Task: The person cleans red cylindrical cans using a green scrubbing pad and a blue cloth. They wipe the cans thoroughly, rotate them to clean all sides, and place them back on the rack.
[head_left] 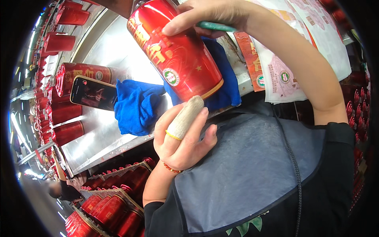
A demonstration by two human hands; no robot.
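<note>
A glossy red bottle [185, 59] with gold raised decoration and a gold rim at its base lies tilted over a blue cloth [227, 75]. My right hand [215, 15] grips it from above, the thumb pressed on its side. A thin teal tool [216, 26] is tucked in the same hand; its ends are hidden or hard to make out. By the bottle's base is my left hand [183, 136], palm up with fingers apart. One of its fingers wears a knitted cream finger sleeve [186, 118] with a yellow edge, and its tip meets the base or nearly so.
A phone [93, 93] leans against a red bottle [85, 75] left of a crumpled blue cloth [138, 106] on the metal table [96, 146]. Printed transfer sheets [282, 77] lie at right. Crates of red bottles [112, 209] stand below left; another person [65, 189] is beyond.
</note>
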